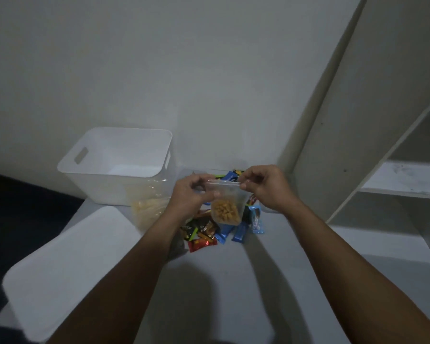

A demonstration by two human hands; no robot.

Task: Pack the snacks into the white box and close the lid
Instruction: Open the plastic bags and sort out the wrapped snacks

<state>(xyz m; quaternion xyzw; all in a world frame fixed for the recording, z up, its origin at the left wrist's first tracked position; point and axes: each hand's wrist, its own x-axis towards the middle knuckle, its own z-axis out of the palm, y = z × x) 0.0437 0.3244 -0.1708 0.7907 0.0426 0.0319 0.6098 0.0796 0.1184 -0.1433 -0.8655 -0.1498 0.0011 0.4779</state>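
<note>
A clear zip bag of orange snacks [226, 209] hangs above the snack pile. My left hand [189, 197] pinches its top edge at the left and my right hand [266, 187] pinches it at the right. Below lies a pile of wrapped snacks [216, 232] in blue, red and black wrappers. The white box [114, 165] stands open and looks empty at the back left, by the wall. Its flat white lid [67, 266] lies on the table at the near left. A second clear bag of yellow snacks [147, 209] lies in front of the box.
The grey table [233, 281] runs up to a pale wall. A white shelf unit [387, 175] stands close on the right. The table's left edge drops to a dark floor [18, 209].
</note>
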